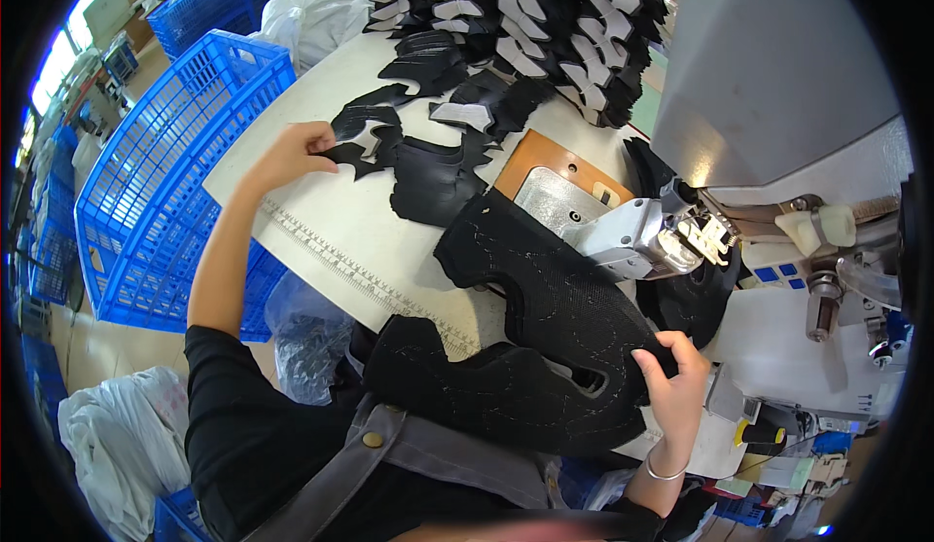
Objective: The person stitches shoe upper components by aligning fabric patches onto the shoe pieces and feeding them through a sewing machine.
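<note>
At the left of the white table, my left hand (pixel 298 156) has its fingers curled and thumb closed on the pointed edge of a small black cut piece (pixel 368 143). My right hand (pixel 673 379) grips the right edge of a large black mesh shoe upper (pixel 559 313), thumb on top. Light stitch lines run over the upper, which is spread in front of me and partly overhangs the table's near edge. Beside the small piece lies a wider black cut piece (pixel 433 180). The upper reaches under the head of a sewing machine (pixel 632 235).
Rows of overlapping black and grey cut pieces (pixel 525 26) cover the table's far side. A blue plastic crate (pixel 175 172) stands left of the table. The machine's grey body (pixel 778 65) rises at the right. A printed ruler (pixel 331 260) runs along the table's near edge.
</note>
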Motion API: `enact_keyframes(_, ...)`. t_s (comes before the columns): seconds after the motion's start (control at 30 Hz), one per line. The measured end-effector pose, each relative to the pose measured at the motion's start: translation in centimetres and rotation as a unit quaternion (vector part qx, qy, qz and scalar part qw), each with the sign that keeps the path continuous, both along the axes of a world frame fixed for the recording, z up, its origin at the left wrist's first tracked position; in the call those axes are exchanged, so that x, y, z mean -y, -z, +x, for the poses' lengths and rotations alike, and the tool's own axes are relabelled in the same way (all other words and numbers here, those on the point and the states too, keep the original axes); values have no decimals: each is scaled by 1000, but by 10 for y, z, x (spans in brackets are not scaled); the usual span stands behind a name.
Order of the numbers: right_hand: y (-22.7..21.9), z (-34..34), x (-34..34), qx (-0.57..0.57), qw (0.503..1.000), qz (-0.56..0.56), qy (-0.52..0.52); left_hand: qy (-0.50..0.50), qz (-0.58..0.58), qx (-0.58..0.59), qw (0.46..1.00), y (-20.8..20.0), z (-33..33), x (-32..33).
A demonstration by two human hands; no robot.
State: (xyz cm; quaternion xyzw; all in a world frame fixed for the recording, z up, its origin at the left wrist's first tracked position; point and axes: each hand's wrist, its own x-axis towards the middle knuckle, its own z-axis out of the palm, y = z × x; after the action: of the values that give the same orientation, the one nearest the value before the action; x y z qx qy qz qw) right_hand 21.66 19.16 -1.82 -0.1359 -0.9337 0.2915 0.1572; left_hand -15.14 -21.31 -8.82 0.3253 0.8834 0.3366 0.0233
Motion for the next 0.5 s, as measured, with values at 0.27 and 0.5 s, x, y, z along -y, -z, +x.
enact_keyframes(0.27, -42, -40, 23, -68, 991, -97, -64, 230, 215, 206, 926, -108, 104, -113)
enact_keyframes(0.5, -42, -41, 36, -95, 981, -132, -110, 351, 190, 1, 917, -110, 146, -193)
